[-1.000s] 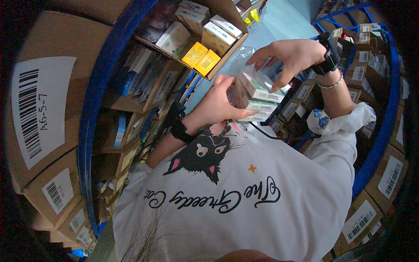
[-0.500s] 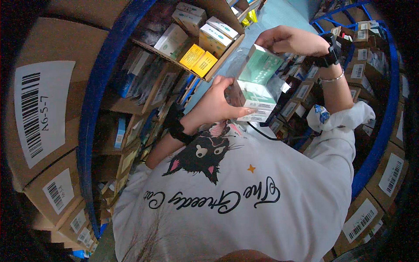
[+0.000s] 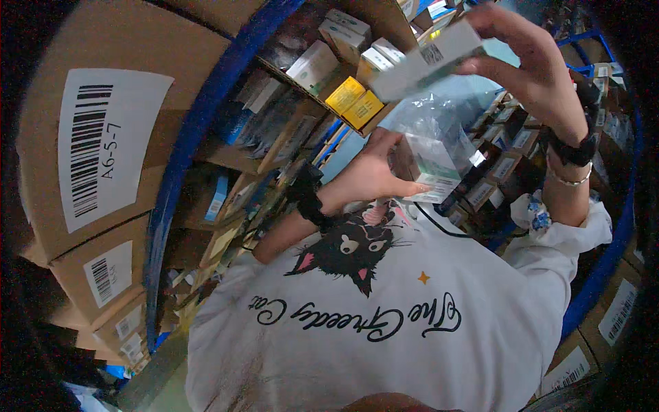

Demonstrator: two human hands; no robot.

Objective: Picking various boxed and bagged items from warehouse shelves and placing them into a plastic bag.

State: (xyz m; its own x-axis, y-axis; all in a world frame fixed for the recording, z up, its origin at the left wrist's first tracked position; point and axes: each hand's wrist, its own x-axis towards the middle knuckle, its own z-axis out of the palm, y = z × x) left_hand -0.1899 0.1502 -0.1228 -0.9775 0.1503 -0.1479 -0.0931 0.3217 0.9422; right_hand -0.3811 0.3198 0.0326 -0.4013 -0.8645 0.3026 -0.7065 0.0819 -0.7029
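Note:
My left hand [image 3: 374, 172] is closed around white-and-green cartons [image 3: 431, 159] held just in front of my shirt. Its thumb lies along their near side; how many cartons are there I cannot tell. Higher up and to the right, my right hand [image 3: 525, 69] grips another pale carton [image 3: 434, 60] between thumb and fingers. That carton is tilted, slightly blurred, and shows a small square code on its side. It is apart from the cartons in my left hand and overlaps the view of an open cardboard bin. Clear plastic wrap [image 3: 449, 118] shows just behind the left hand's cartons.
The open cardboard bin [image 3: 312, 96] holds white cartons and yellow boxes [image 3: 354, 101]. Large brown boxes [image 3: 182, 51] with barcode labels stand at the left behind a blue shelf post [image 3: 199, 117]. More shelves with labelled bins [image 3: 504, 168] fill the right.
My right hand has raised a carton up and away from those in my left hand, turning it so another side shows. The whole view has shifted, with the scene now further right.

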